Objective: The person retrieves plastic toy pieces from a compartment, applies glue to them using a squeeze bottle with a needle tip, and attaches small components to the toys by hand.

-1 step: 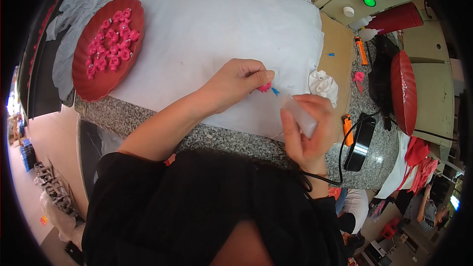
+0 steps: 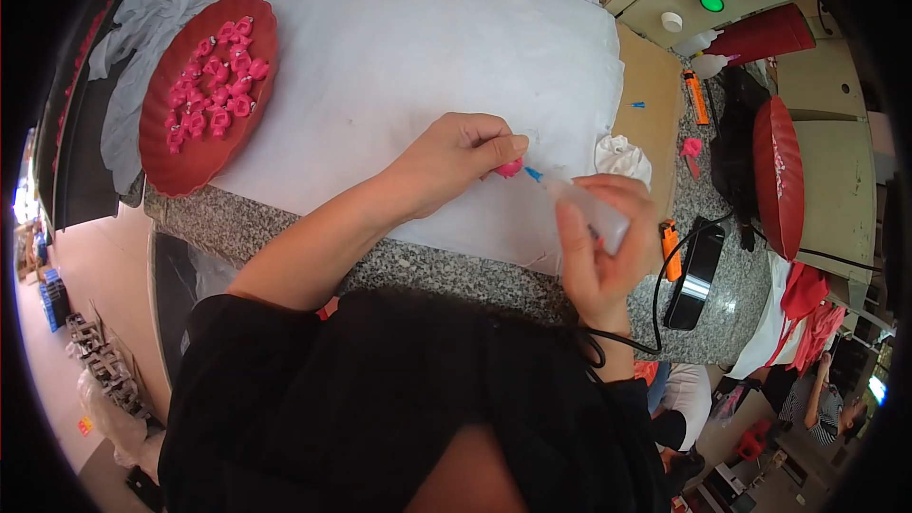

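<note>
Between the thumb and fingers of my left hand is a small pink figurine, mostly covered by the fingertips. My right hand is wrapped round a translucent squeeze bottle. The bottle's blue needle tip points toward the figurine, close to it; I cannot tell if they touch. Both hands are over a white cloth. On the left, a red scalloped tray bears several similar pink pieces.
A crumpled white cloth lies beyond my right hand. Further right are orange lighters, a black phone with a cable, and another red tray. A control panel with green and red lights stands at the far right.
My right hand has shifted slightly to the right with the squeeze bottle, which now lies at a flatter angle. My left hand and the figurine have stayed in place.
</note>
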Demonstrator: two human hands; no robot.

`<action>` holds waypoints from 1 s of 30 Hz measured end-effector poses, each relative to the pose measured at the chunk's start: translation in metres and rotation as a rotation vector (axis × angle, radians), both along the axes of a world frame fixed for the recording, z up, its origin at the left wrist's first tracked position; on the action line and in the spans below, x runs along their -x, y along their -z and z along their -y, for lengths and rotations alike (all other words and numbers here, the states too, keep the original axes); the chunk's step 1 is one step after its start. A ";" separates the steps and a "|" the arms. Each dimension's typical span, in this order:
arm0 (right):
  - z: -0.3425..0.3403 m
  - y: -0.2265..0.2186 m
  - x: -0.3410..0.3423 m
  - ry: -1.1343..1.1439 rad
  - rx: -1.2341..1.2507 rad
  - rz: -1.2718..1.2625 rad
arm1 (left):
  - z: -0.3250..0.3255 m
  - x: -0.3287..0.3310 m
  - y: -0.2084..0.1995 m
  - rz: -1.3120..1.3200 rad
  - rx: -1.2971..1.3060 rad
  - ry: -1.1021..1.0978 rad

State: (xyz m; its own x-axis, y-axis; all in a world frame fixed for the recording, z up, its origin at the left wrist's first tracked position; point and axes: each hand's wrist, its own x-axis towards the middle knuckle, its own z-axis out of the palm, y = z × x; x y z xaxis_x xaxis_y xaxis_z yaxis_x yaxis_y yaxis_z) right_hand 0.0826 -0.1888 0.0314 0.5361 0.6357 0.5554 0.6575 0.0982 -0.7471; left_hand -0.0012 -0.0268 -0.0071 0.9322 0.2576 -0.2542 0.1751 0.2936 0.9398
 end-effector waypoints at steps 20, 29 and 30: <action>-0.011 0.018 -0.017 0.069 -0.237 -1.006 | -0.004 0.000 0.000 -0.017 0.115 0.005; -0.008 0.004 -0.009 0.092 -0.107 -0.650 | -0.003 0.000 -0.003 -0.020 0.080 0.006; -0.006 0.002 -0.007 0.075 -0.052 -0.410 | -0.004 0.000 -0.004 -0.029 0.074 0.011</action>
State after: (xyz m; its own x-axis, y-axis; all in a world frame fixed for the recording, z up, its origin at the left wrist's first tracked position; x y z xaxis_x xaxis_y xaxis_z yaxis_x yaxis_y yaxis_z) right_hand 0.0895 -0.1833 0.0297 0.7631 0.5635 0.3166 0.3135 0.1056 -0.9437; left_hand -0.0011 -0.0232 -0.0035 0.9268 0.2267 -0.2994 0.2060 0.3597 0.9101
